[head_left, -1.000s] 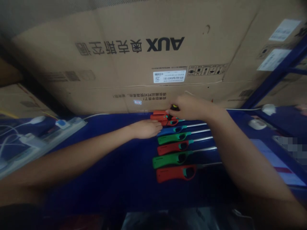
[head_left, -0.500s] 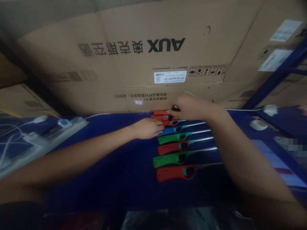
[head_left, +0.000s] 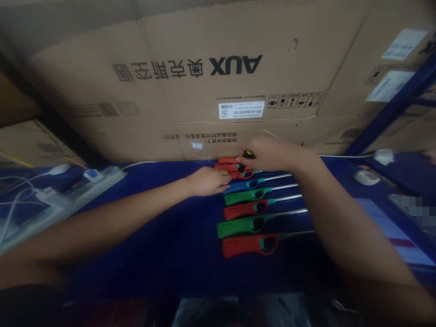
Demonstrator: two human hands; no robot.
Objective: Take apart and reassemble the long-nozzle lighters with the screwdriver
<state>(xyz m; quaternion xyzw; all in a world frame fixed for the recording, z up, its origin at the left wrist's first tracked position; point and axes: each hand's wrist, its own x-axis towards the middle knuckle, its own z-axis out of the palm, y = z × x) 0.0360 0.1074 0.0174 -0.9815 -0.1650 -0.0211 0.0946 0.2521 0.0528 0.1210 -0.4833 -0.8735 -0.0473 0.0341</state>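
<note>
Long-nosed gas lighters lie side by side on the blue tabletop (head_left: 163,227), their metal tubes pointing right. At the back end of the row, my left hand (head_left: 207,180) has its fingers closed on the handle of a red lighter (head_left: 245,174). My right hand (head_left: 267,154) is closed round a screwdriver (head_left: 250,154) with a black and yellow handle, its tip down at the red lighters. Another red lighter (head_left: 227,160) lies partly hidden behind. Nearer me are a blue lighter (head_left: 243,185), a green lighter (head_left: 243,196) and a front red lighter (head_left: 240,246).
A large cardboard box (head_left: 190,100) stands like a wall behind the row. A power strip (head_left: 112,175) with white plugs and cables runs along the left. A white round object (head_left: 367,177) and a printed sheet (head_left: 391,231) lie on the right.
My left hand has shifted very slightly left, its fingers still on the red lighter. My right hand with the screwdriver stays in nearly the same place.
</note>
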